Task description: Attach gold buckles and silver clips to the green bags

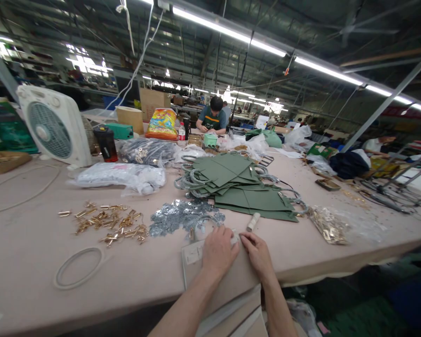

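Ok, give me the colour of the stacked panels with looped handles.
The stacked panels are muted green, best seen in the head view.

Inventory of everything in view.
Table: 1, beige, foreground
Fan: 1, white, left
Person: 1, dark top, far side
Printed bag: 1, multicoloured, left of person
Panel pile: 1, green, centre
Metal plates: many, silver, before pile
Metal clasps: many, gold, left of plates
Coil: 1, whitish, front left
Cylinder: 1, pale, right of plates
Parts bag: 1, clear, right
Flat piece: 1, greyish, front centre
Rest: too cluttered to count
Left hand: 1, bare, on piece
Right hand: 1, bare, beside left
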Motion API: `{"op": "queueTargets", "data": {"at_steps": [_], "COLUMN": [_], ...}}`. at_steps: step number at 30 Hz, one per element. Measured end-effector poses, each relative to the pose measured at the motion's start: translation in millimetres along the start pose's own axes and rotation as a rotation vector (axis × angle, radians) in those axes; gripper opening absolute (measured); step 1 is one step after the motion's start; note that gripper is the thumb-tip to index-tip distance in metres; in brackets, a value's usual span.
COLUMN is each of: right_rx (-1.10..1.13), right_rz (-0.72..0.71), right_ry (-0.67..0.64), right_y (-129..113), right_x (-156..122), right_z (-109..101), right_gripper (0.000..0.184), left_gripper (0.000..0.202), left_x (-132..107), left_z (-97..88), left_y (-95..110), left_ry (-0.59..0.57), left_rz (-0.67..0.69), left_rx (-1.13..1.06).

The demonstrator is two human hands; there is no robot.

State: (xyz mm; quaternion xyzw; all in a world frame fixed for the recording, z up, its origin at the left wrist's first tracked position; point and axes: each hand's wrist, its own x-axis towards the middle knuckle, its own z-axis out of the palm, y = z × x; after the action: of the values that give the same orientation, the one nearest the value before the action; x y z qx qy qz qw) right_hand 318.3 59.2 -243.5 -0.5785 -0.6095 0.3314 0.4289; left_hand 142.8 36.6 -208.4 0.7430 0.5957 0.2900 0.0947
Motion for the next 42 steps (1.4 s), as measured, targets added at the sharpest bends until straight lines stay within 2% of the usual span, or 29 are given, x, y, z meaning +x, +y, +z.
{"op": "queueTargets", "data": {"at_steps": [8,17,26,38,42], "right_rx": [-0.118,-0.129,-0.143,-0.106,0.039], "right_rz": [-0.106,-0.094,-0.107,-0.122,-0.059], "right_ry": [0.047,0.044,0.031,0.041,0.075], "right_y": [5.9,7.4,7.3,8.1,3.6], "right_x": [-6.6,-6.8,-7.2,-7.3,-7.2], "right_z": [7.4,7.1,6.7,8.5,6.8], "right_gripper": [0.029,0.026,0.027,0.03,0.034], "left_gripper": [0.022,0.016,0.014,0.013,0.016], "left_x": [-6.0,-7.0,-6.6,-3.8,-5.3], "left_z": [0.6,-3.2,-0.3,-0.4,0.7], "left_y": [-4.4,-5.2,-5.7,-4.0,-6.2], "left_ry": [-0.016,-0.06,-0.06,-0.059,-0.042], "left_rz": [0.004,0.06,0.061,0.018,0.021], "left_rx": [0.015,0.076,0.088,0.069,0.049]}}
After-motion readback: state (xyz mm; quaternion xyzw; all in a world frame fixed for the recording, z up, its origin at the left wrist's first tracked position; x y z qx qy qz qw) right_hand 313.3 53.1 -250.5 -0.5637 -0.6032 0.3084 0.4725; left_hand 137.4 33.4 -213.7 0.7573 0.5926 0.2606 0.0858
